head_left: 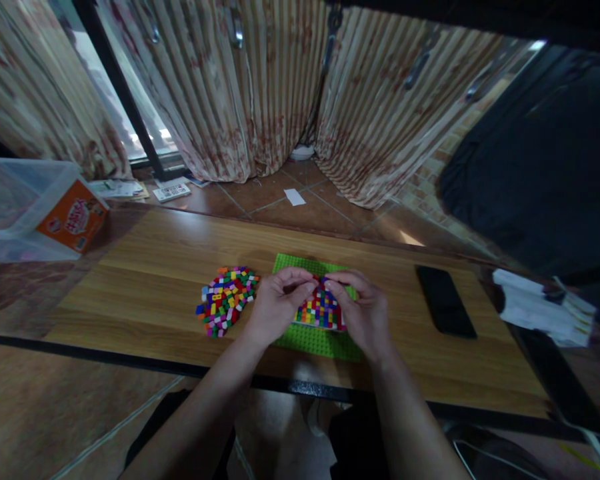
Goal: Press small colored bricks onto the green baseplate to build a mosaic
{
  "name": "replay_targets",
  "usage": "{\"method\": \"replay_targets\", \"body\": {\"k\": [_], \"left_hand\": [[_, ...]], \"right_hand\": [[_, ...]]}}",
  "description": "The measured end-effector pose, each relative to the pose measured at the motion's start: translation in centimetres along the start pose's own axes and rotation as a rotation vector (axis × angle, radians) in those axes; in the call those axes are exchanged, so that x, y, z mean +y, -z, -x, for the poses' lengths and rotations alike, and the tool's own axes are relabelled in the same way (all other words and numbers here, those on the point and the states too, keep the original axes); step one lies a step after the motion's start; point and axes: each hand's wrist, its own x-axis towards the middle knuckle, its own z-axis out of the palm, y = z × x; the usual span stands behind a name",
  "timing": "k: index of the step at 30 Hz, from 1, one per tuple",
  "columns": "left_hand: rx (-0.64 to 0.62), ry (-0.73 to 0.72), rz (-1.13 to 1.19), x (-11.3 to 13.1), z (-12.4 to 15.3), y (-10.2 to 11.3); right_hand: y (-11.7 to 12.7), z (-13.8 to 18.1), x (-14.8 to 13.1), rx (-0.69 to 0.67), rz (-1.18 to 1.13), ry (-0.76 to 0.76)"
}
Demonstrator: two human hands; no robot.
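A green studded baseplate [310, 340] lies on the wooden table, bearing close rows of small multicoloured toy bricks [321, 311]. Over the far part of these rows, my left hand [280, 300] has thumb and forefinger closed in a pinch. My right hand [361, 308] pinches just beside it, the two sets of fingertips almost meeting. Red and blue bits of brick show between the fingertips; which of them are held and which are fixed in the rows I cannot tell. To the left of my left hand is a loose heap of small coloured bricks [227, 300].
A black phone [445, 300] lies on the table [145, 280] to the right. White papers [543, 307] and another dark device [563, 380] are beyond the right end. At far left stands a clear plastic bin [25, 220] with an orange label. Curtains [280, 93] hang behind.
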Motion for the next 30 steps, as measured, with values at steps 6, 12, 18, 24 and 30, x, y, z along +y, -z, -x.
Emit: {"method": "replay_targets", "body": {"k": [6, 12, 18, 24, 30], "left_hand": [[0.141, 0.002, -0.099, 0.0, -0.7, 1.3], [0.174, -0.062, -0.364, -0.9, -0.9, 2.1], [0.083, -0.008, -0.466, -1.2, -0.6, 1.9], [0.060, 0.051, -0.533, -0.3, -0.3, 1.3], [0.071, 0.045, -0.632, -0.5, 0.1, 1.2]], "right_hand": [[2.7, -0.8, 1.9, 0.148, 0.188, -0.157], [2.2, -0.6, 2.1, 0.026, 0.261, -0.121], [1.9, -0.7, 2.3, -0.049, 0.319, -0.086], [1.8, -0.7, 2.4, -0.071, 0.334, -0.070], [1.7, -0.8, 2.5, -0.090, 0.326, -0.095]]}}
